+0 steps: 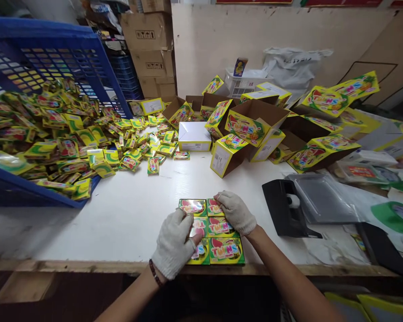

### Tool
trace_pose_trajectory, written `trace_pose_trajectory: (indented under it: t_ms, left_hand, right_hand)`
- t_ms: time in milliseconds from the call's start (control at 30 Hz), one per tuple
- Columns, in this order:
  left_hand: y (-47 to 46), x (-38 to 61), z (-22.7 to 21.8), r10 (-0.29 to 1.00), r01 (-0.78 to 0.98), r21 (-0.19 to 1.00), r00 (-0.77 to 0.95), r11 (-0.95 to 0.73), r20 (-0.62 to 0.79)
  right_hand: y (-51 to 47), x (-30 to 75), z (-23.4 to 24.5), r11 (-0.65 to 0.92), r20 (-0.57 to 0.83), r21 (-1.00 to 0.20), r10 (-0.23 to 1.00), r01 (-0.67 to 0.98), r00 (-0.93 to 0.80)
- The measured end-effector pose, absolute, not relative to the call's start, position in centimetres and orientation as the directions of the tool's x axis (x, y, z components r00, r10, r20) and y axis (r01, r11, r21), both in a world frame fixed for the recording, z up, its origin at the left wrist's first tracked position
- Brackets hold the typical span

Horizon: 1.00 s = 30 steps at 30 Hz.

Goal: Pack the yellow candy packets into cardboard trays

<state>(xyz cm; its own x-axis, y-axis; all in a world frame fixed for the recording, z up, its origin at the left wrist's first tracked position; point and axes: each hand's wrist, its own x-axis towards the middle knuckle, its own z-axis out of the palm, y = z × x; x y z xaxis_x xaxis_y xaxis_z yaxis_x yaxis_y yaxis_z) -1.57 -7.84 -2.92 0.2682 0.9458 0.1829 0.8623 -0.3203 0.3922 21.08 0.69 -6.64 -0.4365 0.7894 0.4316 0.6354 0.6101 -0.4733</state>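
Small yellow-green TWINS boxes (225, 250) lie flat in a tight block of two columns and three rows near the table's front edge. My left hand (173, 243), in a white knit glove, curls over the left column, with finger and thumb on the middle-left box (199, 227), whose print is upside down. Also gloved, my right hand (237, 212) bends round the far right box (213, 207), its fingertips at the far edge. Parts of the left-column boxes and the far right box are hidden under the gloves.
A tipped blue crate (110, 76) spills many small packs (67, 147) onto the white table (130, 223) at left. Open display cartons (248, 125) and a closed white-bottomed carton (195, 134) stand behind. A black tape dispenser (282, 208), clear plastic sheets (322, 197) and green tape (394, 217) lie right.
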Motion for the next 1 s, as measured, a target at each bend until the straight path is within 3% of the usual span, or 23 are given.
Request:
trace_pose_trajectory:
  t_ms: [167, 300, 467, 533, 633, 733, 833, 900, 1000]
  left_hand:
    - [-6.5, 0.7, -1.9, 0.957, 0.926, 0.239, 0.282, -0.291, 0.072]
    - [-6.1, 2.0, -1.5, 0.988, 0.96, 0.234, 0.15, -0.154, 0.037]
    - [-6.8, 0.9, -1.9, 0.983, 0.868, 0.469, 0.103, -0.164, 0.155]
    - [-6.8, -0.2, -2.2, 0.955, 0.766, 0.576, 0.175, -0.285, 0.24]
    - [-6.3, -1.6, -2.3, 0.887, 0.612, 0.643, 0.341, -0.46, 0.31]
    - [-5.0, -1.8, -2.1, 0.877, 0.526, 0.708, 0.367, -0.472, 0.311]
    - [-3.6, -1.5, -1.8, 0.932, 0.391, 0.856, 0.265, -0.339, 0.248]
    - [-2.9, -1.2, -1.4, 0.969, 0.267, 0.932, 0.113, -0.244, 0.221]
    - [-2.9, -0.7, -0.8, 0.964, 0.13, 0.974, -0.17, -0.184, 0.205]
  right_hand:
    - [-0.4, 20.5, -6.3, 0.631, 0.415, -0.375, 0.769, 0.679, -0.485]
    - [-0.9, 20.3, -6.8, 0.634, 0.357, -0.262, 0.764, 0.727, -0.537]
    - [-1.6, 20.5, -7.2, 0.589, 0.289, -0.197, 0.799, 0.784, -0.527]
    - [-1.6, 20.4, -6.9, 0.583, 0.267, -0.209, 0.807, 0.785, -0.527]
    - [-1.6, 20.1, -6.4, 0.577, 0.263, -0.206, 0.811, 0.79, -0.523]
    - [-1.6, 19.9, -5.9, 0.561, 0.236, -0.19, 0.822, 0.805, -0.518]
    - [-2.2, 19.7, -5.3, 0.529, 0.203, -0.185, 0.845, 0.828, -0.494]
    - [-3.0, 19.1, -4.8, 0.523, 0.265, -0.221, 0.845, 0.824, -0.465]
    - [-4.3, 17.3, -3.8, 0.556, 0.436, -0.452, 0.82, 0.698, -0.371]
